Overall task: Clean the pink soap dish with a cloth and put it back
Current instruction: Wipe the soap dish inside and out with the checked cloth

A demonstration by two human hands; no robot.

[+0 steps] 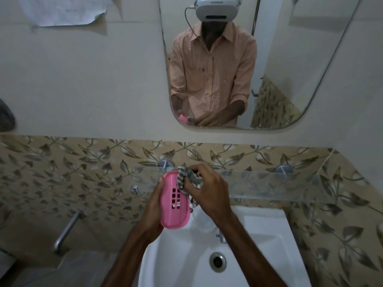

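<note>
Metal pipe (66,232) well to the left of our hands, our left hand (154,206) wrapped around the pink soap dish (173,200), dish held above the white sink (267,235), our right hand (207,187) just beside it, gripping the striped cloth (187,179) against the dish's upper right edge, glass shelf (269,183) behind and to the right.

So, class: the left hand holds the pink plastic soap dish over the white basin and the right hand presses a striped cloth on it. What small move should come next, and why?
Probably draw the grey-and-white striped cloth down along the pink plastic soap dish. The right hand has it bunched at the upper edge only, the slotted middle looks unwiped, and the left hand steadies the dish above the white basin.
</note>
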